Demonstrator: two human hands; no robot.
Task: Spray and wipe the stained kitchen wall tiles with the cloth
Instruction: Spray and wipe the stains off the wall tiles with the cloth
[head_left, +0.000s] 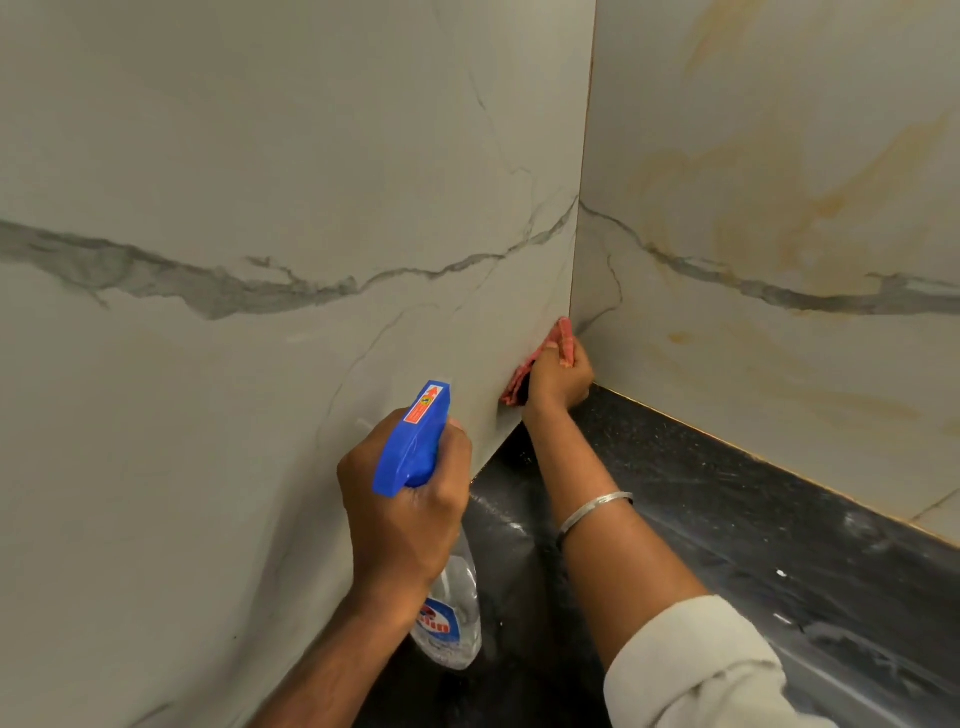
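1. Left hand (410, 512): fist closed around the neck of the spray bottle (451, 608), knuckles toward the camera, forearm rising from the lower edge of the view. The blue spray head (415, 441) projects above the fist and points at the left wall tile (260, 156), just beside it.
2. Spray bottle: clear body with a red and blue label, hanging below the left hand over the counter (727, 519); its lower end is partly hidden by the left wrist.
3. Right hand (558, 376): reaches forward past the left hand into the corner where the two walls meet. Fingers are closed on the pink cloth (563, 335), pressing it flat against the left wall tile low down, just above the counter.
4. Pink cloth: bunched under the right palm; one edge shows above the fingers at the corner seam, another below the heel of the hand.
5. Right forearm: extended nearly straight, wrist bent toward the wall, with a metal bangle (592, 512) around it and a pale rolled sleeve (701, 670) near the elbow.
6. Right wall tile (779, 208): beyond and to the right of the right hand; marble pattern with yellowish-brown stains across its upper and middle areas.
7. Counter: dark, speckled and glossy, beneath both forearms, meeting both walls.
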